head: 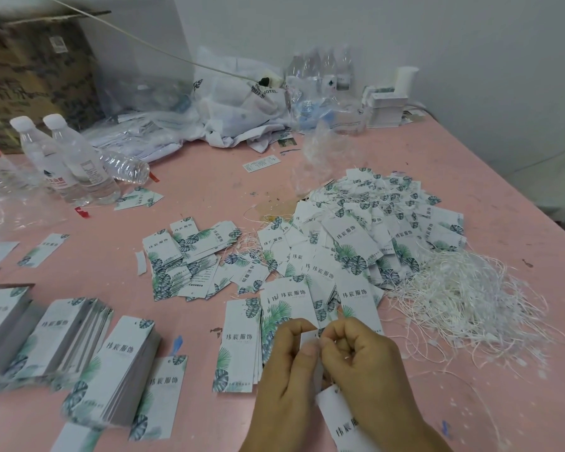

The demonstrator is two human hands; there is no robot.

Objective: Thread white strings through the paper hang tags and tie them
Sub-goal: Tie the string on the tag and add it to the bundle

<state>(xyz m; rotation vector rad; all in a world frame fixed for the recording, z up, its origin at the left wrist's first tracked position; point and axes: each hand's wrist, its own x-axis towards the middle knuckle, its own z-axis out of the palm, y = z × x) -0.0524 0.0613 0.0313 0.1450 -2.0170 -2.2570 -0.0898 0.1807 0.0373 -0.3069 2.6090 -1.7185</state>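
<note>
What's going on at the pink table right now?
A person is stringing paper hang tags. Both hands, the left hand and the right hand, meet low in the view, pinching at the top of one hang tag held between them. A loose pile of white strings lies to the right, a heap of strung tags sits behind it, and neat stacks of unstrung tags wait on the left of the pink table.

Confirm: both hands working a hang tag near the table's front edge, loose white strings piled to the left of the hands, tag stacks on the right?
Not quite. The head view shows both hands, left hand and right hand, on the hang tag, but the sides are swapped: the pile of white strings lies to the right, and the tag stacks sit on the left.
</note>
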